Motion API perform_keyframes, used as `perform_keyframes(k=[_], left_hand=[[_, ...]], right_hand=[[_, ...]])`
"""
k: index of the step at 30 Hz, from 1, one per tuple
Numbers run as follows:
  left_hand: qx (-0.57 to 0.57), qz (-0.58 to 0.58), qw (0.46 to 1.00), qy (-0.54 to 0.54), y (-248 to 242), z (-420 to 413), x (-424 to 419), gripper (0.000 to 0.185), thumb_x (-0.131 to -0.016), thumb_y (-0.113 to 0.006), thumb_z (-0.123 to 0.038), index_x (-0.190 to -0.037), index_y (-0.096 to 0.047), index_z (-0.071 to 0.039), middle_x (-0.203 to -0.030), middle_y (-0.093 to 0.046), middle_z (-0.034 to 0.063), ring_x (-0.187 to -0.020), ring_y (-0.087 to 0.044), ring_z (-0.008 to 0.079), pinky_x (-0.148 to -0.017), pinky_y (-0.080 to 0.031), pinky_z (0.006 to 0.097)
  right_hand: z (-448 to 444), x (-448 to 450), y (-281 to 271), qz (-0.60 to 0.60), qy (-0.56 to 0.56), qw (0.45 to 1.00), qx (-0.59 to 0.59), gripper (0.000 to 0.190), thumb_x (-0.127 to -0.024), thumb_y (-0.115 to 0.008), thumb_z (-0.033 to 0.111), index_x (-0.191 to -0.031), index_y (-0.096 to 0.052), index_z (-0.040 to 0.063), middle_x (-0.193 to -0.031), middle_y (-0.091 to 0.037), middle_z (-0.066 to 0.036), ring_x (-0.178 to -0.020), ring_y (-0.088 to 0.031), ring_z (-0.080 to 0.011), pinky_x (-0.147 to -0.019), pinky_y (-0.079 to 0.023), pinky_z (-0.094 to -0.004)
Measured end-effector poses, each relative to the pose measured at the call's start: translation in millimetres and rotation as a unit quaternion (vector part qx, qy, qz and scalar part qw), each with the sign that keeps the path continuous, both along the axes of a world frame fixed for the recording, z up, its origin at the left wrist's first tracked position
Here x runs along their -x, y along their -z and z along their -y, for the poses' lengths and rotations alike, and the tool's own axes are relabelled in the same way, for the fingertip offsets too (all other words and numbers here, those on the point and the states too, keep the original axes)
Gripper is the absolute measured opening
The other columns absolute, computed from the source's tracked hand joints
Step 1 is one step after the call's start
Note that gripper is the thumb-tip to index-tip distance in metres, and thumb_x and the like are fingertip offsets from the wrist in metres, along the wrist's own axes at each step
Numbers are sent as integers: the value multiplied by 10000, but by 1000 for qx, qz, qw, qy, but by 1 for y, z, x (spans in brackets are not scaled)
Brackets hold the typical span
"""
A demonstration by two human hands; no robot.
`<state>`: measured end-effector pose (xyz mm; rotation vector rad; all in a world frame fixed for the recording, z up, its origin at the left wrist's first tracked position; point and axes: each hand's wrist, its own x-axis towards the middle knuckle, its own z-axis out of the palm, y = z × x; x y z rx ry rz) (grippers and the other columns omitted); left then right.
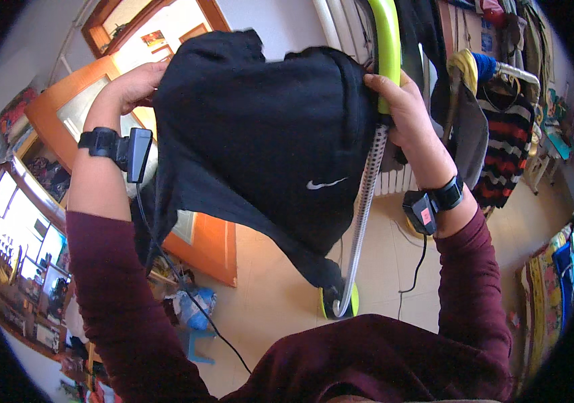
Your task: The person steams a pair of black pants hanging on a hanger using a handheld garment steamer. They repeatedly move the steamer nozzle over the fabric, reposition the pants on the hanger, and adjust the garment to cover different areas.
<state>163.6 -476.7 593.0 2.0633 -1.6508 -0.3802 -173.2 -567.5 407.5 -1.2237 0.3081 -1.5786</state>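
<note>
A black cloth garment [261, 131] with a white Nike swoosh hangs spread between my hands. Its lower part tapers down towards the floor, and its full shape is hidden by folds. My left hand [140, 85] grips the upper left edge, its fingertips partly behind the cloth. On the upper right edge sits the thumb of my right hand [407, 111], which also lies across the lime-green handle [387, 40] of what looks like a garment steamer. From this handle a pale braided hose [365, 216] runs down to a black and lime-green base [324, 302] on the floor.
Strapped to both wrists are black devices [139, 153] with trailing cables [206, 312]. A clothes rack at the right holds a striped knit top [503, 146]. An orange wooden door [216, 252] stands behind the garment, with a blue stool [200, 346] below. A white radiator [395, 181] lines the wall.
</note>
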Motion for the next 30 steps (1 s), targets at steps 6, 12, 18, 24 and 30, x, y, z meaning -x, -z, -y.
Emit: perform_keyframes(k=[6,12,18,24,30], left_hand=[[124,36,992,-2,16,-14,3,377,-886,-423,-247,-1186,-521,-43,-1098,-588,121,-993,-556,196,-881,-401,281],[596,111,794,-28,73,-96,13,257,-887,-504,-173,-1068,-556,2,-1006,-608,97,-899,-585,173,-799,-455,272],[615,-79,783,-57,260,-156,51,289,-839,-587,-184,-1062,-489,-28,-994,-549,111,-922,-529,188,-852,-434,295],[311,-278,909,17,359,-142,67,496,-817,-609,-270,-1203,-441,-9,-1228,-496,147,-1136,-452,293,-981,-326,359],[276,-386,879,45,369,-190,36,302,-828,-606,-261,-1006,-594,-16,-988,-615,72,-969,-539,185,-875,-409,297]], right_hand=[[-20,27,23,-72,7,997,-10,280,-755,-651,177,-955,-533,20,-815,-604,-53,-604,-532,-114,-527,-446,-250],[-55,78,77,-109,36,993,-29,275,-778,-622,180,-953,-496,9,-700,-539,-48,-507,-508,-118,-465,-415,-231],[-136,115,146,-146,56,983,-98,253,-737,-611,106,-938,-493,7,-688,-503,-20,-512,-498,-101,-450,-420,-223],[-227,130,194,-173,21,975,-135,292,-717,-631,113,-936,-483,-11,-654,-495,-31,-481,-485,-106,-427,-416,-231],[-302,134,227,-215,-5,956,-198,326,-668,-639,113,-928,-482,-7,-602,-497,-39,-435,-474,-112,-408,-398,-224]])
